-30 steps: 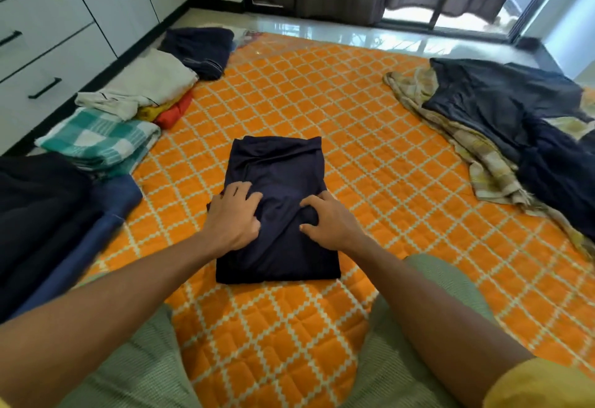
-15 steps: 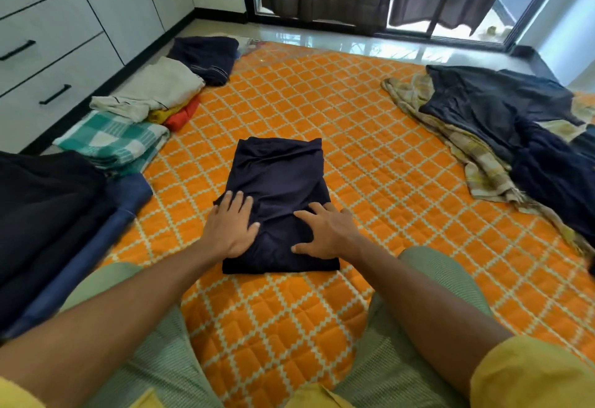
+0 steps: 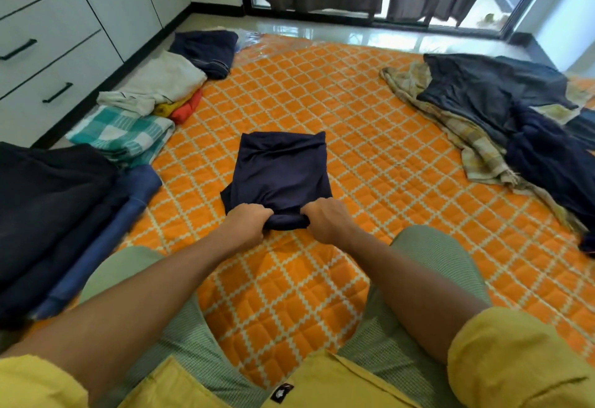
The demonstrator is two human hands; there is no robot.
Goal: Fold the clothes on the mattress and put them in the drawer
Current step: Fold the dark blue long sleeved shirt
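From the head view, a folded navy garment (image 3: 280, 175) lies mid-mattress (image 3: 370, 156), straight in front of the kneeling person. The left hand (image 3: 246, 222) and the right hand (image 3: 328, 219) each grip its near edge — fingers curled round the bunched cloth, one at either corner. Folded clothes (image 3: 128, 137) sit along the left beside the drawers (image 3: 54, 63); unfolded ones (image 3: 502, 108) are heaped at right.
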